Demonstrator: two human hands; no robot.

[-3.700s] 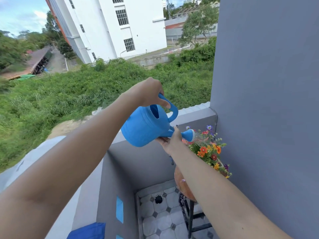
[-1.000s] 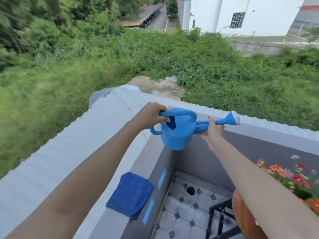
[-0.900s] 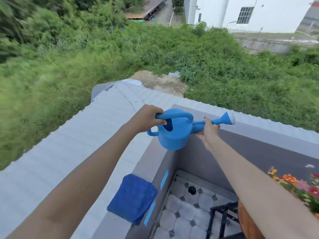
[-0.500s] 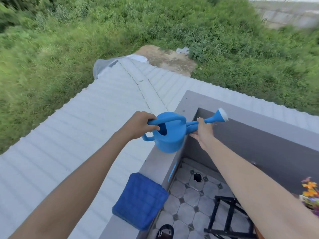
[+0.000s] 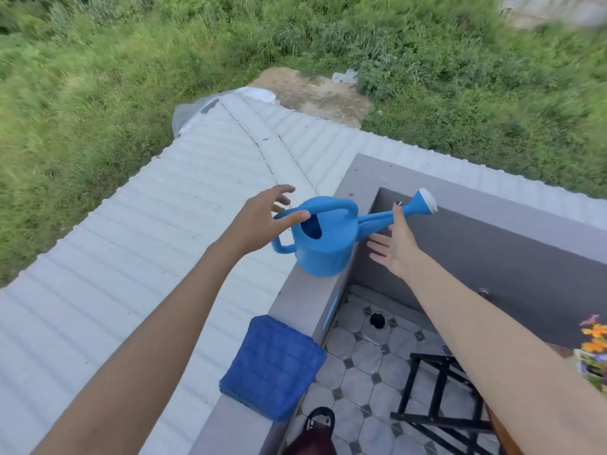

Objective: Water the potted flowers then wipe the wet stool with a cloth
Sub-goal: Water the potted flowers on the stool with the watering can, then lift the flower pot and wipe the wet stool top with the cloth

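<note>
A blue watering can [image 5: 323, 244] stands upright on the grey balcony ledge [image 5: 305, 297], its spout pointing right over the balcony. My left hand [image 5: 262, 221] is open just left of the can's top handle, fingers spread and off it. My right hand [image 5: 395, 244] is open beside the spout, palm toward the can, not gripping. A folded blue cloth [image 5: 274, 367] lies on the ledge nearer to me. The potted flowers [image 5: 594, 346] show at the right edge on the wooden stool top [image 5: 502, 435], whose black frame [image 5: 437, 399] is visible below my right arm.
A white corrugated roof [image 5: 131, 257] lies beyond the ledge on the left, with grass past it. The tiled balcony floor [image 5: 368, 356] has a round drain [image 5: 377, 320]. A foot in a dark sandal [image 5: 317, 425] shows at the bottom.
The can was carried from the flowers to the ledge and set down. Both hands, which gripped the handle and spout half a second ago, have let go and opened.
</note>
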